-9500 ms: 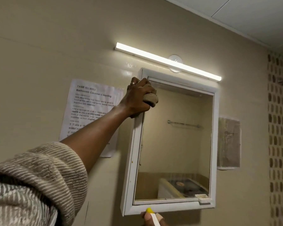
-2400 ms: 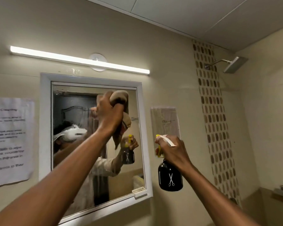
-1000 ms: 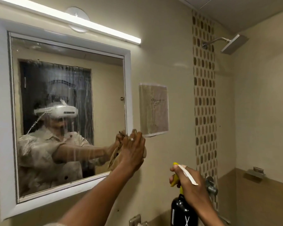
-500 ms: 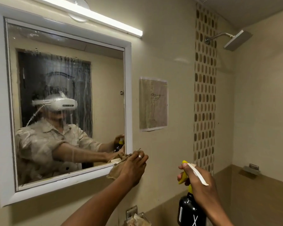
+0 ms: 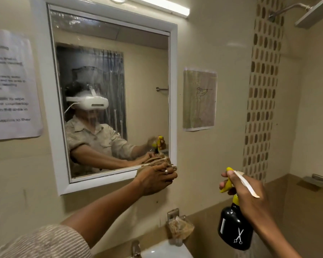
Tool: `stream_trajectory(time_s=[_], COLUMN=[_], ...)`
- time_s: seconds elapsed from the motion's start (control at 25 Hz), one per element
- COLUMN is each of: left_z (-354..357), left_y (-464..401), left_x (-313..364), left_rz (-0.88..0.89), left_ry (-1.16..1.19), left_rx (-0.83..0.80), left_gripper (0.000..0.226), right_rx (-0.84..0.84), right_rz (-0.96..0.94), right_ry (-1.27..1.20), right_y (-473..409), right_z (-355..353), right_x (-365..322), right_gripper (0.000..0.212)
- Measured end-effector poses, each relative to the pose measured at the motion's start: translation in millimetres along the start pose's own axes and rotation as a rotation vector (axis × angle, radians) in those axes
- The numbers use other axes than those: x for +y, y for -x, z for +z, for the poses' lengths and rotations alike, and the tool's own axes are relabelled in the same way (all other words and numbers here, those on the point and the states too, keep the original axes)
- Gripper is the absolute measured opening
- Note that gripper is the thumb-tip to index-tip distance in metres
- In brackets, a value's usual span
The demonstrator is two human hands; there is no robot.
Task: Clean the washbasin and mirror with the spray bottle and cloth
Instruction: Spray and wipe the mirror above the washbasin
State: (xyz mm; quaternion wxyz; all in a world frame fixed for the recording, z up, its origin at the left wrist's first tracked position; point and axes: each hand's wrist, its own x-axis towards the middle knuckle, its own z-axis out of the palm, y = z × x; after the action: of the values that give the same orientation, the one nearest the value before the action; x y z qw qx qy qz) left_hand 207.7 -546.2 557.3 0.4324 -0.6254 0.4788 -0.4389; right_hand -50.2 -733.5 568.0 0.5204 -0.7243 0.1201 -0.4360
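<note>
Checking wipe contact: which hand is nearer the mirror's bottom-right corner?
Left. The left hand presses the cloth on that corner of the mirror; the right hand holds the spray bottle off to its right.

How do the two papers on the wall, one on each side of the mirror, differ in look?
The left paper is white and carries lines of printed text, too blurred to read; the right paper is brownish and carries a thin line drawing of a standing figure. The left paper looks larger and runs off the picture's edge, while the right paper shows whole. Both are flat on the beige wall, beside the white-framed mirror.
</note>
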Motion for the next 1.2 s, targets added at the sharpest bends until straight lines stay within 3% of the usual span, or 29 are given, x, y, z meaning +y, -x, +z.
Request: stream_trajectory(time_s=[0.12,0.16,0.24,0.6,1.2], left_z=[-8,-7,-6,1,2], left_y=[38,47,66,159,299], left_x=[-10,-14,-19,-26,-43], left_rz=[-0.118,-0.074,-0.101,-0.194,-0.255], left_ry=[0.125,0.266,0.312,0.294,0.231], left_rx=[0.239,0.292,0.341,0.208,0.159], left_gripper=[0.021,0.024,0.033,0.031,0.026], right_rx=[-0.034,-0.053,-0.086,-0.201,-0.305], right_rz=[-0.023,-0.029,-0.044,-0.091,-0.069], right_ry=[0.005,0.005,-0.001,-0.016,0.004], right_y=[13,18,30,69,132], right_z=[29,40,60,128,218], right_x=[-9,-15,-27,-62,-72], right_gripper=[0.035,0.036,0.038,0.038,0.042])
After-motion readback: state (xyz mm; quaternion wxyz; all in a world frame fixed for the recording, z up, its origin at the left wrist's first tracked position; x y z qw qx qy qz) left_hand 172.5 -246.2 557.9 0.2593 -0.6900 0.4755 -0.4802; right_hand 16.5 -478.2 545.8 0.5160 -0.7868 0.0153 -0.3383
